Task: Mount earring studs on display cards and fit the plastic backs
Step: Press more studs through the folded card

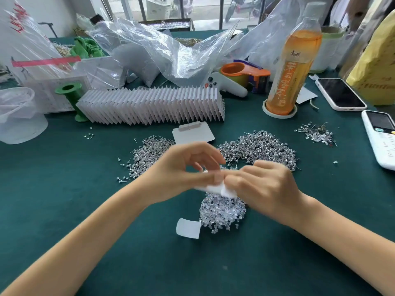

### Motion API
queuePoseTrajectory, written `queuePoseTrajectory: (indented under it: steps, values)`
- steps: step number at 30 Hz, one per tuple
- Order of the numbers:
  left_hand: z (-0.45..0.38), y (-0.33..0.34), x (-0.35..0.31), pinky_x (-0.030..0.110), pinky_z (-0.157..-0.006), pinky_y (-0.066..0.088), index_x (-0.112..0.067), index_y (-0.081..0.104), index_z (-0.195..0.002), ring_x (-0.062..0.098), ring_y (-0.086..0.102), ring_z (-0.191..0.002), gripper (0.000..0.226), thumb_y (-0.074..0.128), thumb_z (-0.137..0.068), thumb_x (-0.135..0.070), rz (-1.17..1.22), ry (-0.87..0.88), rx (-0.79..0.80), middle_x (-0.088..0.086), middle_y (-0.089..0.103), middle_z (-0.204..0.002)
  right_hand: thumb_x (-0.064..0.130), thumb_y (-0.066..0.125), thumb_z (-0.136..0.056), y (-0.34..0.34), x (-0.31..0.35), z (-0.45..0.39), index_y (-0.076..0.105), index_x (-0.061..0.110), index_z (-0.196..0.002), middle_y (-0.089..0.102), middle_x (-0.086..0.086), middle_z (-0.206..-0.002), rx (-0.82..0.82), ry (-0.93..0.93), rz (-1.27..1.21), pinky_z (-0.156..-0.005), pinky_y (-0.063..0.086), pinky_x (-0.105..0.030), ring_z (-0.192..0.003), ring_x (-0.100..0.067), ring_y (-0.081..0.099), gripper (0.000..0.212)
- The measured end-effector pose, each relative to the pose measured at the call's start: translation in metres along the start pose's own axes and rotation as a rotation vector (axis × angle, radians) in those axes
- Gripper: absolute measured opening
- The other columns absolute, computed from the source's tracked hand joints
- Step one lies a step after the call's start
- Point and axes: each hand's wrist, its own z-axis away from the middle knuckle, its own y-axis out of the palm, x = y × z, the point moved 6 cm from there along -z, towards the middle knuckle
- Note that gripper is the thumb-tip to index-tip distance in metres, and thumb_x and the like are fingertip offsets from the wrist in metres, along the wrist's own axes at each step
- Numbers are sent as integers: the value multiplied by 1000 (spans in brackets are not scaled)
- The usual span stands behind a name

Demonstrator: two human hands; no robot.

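A small white display card (215,188) hangs between both hands above the green table. My left hand (181,167) pinches its upper edge with thumb and fingers. My right hand (263,184) grips its right end with curled fingers, and motion blur hides whether it also holds a stud or a back. Under the hands lies a heap of clear plastic backs (222,212). Two heaps of silver studs lie beyond, one at the left (147,154) and one at the right (260,146). A long fanned row of white cards (149,107) stands further back.
A loose blank card (189,228) and another card (192,133) lie near the heaps. An orange drink bottle (292,71), tape dispenser (243,75), two phones (339,95) (380,137), a small stud pile (316,133), plastic bags (171,54) and a green spool (72,99) ring the work area.
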Motion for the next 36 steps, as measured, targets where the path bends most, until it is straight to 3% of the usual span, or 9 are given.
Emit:
queuePoseTrajectory:
  steps: [2, 4, 6, 8, 14, 18, 24, 29, 36]
  values:
    - [0, -18, -4, 23, -78, 52, -12, 64, -100, 10, 67, -89, 18, 63, -85, -22, 121, 47, -231, -2, 72, -93, 18, 64, -89, 0, -14, -2, 58, 13, -88, 62, 1, -58, -4, 237, -94, -42, 38, -24, -44, -16, 49, 7]
    - [5, -30, -12, 25, -91, 47, -17, 62, -109, 9, 62, -106, 22, 64, -89, -25, -55, 159, -366, -6, 69, -109, 36, 64, -89, 6, -32, 5, 57, 10, -89, 58, 6, -57, 27, 655, -286, -44, 34, -21, -45, -11, 44, 27]
    - [9, -22, -17, 31, -105, 39, -21, 54, -124, 10, 51, -123, 49, 72, -80, -34, -387, 261, -327, -7, 58, -130, 43, 66, -79, 19, -41, 15, 57, 13, -87, 63, 4, -61, 47, 1040, -673, -42, 35, -22, -46, -12, 52, 33]
    - [9, -8, -16, 31, -110, 32, -17, 48, -133, 11, 42, -131, 71, 76, -73, -42, -631, 328, -231, -5, 49, -139, 37, 68, -73, 28, -42, 16, 60, 19, -90, 69, 9, -70, 22, 1171, -930, -42, 40, -23, -50, -9, 57, 26]
    - [10, -9, -10, 30, -102, 38, -12, 52, -132, 17, 51, -117, 72, 76, -73, -45, -787, 336, -264, 0, 58, -128, 32, 70, -71, 44, -39, 9, 62, 15, -100, 69, 6, -73, 45, 1268, -1145, -40, 42, -19, -50, -10, 52, 34]
    - [16, -39, -6, 31, -100, 40, -10, 50, -133, 16, 53, -115, 71, 70, -75, -47, -875, 299, -351, -1, 57, -130, 40, 67, -77, 57, -42, -7, 58, 11, -100, 75, -3, -76, 152, 1269, -1153, -41, 40, -13, -55, -15, 65, 38]
    - [39, -92, 31, 16, -100, 33, -17, 43, -139, 9, 50, -116, 81, 76, -71, -45, -799, 40, -448, -4, 56, -127, 39, 73, -80, 80, -41, -26, 65, 26, -84, 68, 8, -64, 454, 1052, -746, -56, 45, -26, -51, 0, 51, 16]
    - [49, -94, 49, 3, -99, 26, -24, 41, -139, 2, 47, -119, 79, 77, -71, -42, -739, -18, -418, -13, 53, -127, 39, 72, -81, 99, -12, -40, 67, 36, -88, 60, 14, -74, 697, 768, -543, -59, 35, -20, -66, 5, 50, 9]
    - [49, -95, 53, 10, -91, 34, -31, 35, -138, -5, 47, -110, 78, 76, -72, -44, -733, -36, -409, -13, 56, -124, 35, 66, -86, 105, 1, -41, 64, 37, -99, 59, 13, -90, 766, 672, -465, -67, 41, -27, -66, 0, 44, 13]
